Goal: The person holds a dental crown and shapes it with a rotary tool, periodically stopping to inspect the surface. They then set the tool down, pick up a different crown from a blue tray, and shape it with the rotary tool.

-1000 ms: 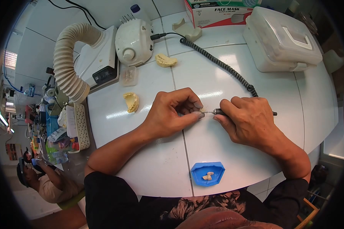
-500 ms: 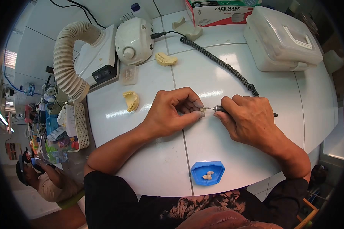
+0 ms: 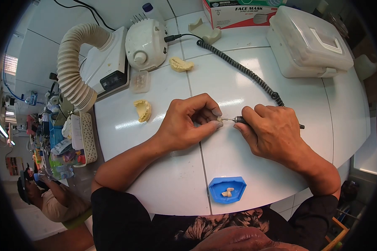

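My left hand (image 3: 186, 123) pinches a small tooth-coloured dental piece (image 3: 220, 119) between thumb and fingertips, which cover most of it. Wrapped round a dark rotary handpiece (image 3: 239, 119) is my right hand (image 3: 272, 131). The handpiece's thin metal bur points left and meets the dental piece, or comes very close to it. Nearer my body, a blue tray (image 3: 215, 198) holds several small tooth-coloured pieces (image 3: 227, 192). A yellowish dental cast (image 3: 143, 111) lies left of my left hand, and a second cast (image 3: 181, 64) is farther back.
A coiled cord (image 3: 243, 69) runs from the white control unit (image 3: 145, 46) towards my right hand. Left of the unit stands a machine with a ribbed hose (image 3: 69, 62). A face mask box (image 3: 243, 16) and a lidded plastic case (image 3: 310, 46) stand behind. Another person (image 3: 56, 196) sits far left.
The dental piece and my left fingertips have shifted very slightly to the left and turned a little against the bur. My right hand stays nearly in place.
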Available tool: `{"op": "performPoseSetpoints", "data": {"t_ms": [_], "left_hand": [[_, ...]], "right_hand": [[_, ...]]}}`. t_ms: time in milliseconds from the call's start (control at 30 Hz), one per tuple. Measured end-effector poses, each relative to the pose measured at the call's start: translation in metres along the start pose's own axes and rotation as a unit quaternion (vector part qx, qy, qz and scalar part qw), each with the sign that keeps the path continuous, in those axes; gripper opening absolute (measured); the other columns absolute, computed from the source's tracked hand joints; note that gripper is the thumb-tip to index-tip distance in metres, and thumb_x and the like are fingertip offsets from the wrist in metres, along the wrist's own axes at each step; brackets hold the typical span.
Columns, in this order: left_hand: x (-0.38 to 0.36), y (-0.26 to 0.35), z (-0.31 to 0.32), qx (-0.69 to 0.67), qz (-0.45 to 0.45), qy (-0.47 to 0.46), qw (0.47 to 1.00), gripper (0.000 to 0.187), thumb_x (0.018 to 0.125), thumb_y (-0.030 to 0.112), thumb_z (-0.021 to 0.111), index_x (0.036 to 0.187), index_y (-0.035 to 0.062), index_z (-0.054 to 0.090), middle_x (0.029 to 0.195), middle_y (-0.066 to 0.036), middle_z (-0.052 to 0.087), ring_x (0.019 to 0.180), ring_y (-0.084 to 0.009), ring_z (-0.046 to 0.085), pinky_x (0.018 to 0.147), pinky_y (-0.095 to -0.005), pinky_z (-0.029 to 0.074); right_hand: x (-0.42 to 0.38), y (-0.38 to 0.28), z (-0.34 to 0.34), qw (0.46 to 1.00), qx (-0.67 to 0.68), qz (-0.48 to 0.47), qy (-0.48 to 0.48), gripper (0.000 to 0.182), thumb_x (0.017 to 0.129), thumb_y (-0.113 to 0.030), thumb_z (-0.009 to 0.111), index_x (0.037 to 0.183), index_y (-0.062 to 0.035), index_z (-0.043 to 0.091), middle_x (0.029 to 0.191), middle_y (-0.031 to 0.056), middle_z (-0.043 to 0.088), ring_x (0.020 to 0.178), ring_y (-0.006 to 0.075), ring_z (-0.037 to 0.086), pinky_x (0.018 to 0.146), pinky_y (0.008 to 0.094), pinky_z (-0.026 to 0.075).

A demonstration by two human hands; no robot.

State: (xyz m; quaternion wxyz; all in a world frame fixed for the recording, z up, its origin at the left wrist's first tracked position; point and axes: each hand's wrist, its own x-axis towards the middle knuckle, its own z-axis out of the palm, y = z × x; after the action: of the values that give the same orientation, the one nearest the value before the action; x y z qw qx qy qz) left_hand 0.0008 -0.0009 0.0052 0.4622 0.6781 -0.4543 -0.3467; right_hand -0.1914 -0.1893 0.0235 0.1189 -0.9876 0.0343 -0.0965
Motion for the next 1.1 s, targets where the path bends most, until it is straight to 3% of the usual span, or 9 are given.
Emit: {"op": "performPoseSetpoints", "data": {"t_ms": [167,1100], "left_hand": [[-0.0009,-0.0005,0.0005,-0.025,-0.016,-0.002,1.0,0.017,0.089,0.002,0.083,0.103,0.0013,0.074,0.096,-0.002,0.073,0.088,-0.0069,0.066,0.077,-0.0228,0.052],[-0.0009,-0.0004,0.0004,-0.009,-0.011,-0.002,1.0,0.019,0.092,0.004,0.086,0.105,0.0,0.072,0.098,-0.005,0.073,0.088,-0.0079,0.067,0.076,-0.0238,0.053]], "right_hand": [[0.0003,0.0005,0.0006,1.0,-0.003,-0.001,0.0,0.03,0.104,-0.037,0.073,0.093,-0.0088,0.068,0.068,0.0081,0.066,0.053,0.0267,0.068,0.049,0.0403,0.049],[0.0001,0.0,-0.0016,1.0,-0.004,0.002,-0.007,0.03,0.104,-0.036,0.073,0.091,-0.0085,0.068,0.068,0.0082,0.066,0.054,0.0277,0.068,0.048,0.0413,0.049]]}}
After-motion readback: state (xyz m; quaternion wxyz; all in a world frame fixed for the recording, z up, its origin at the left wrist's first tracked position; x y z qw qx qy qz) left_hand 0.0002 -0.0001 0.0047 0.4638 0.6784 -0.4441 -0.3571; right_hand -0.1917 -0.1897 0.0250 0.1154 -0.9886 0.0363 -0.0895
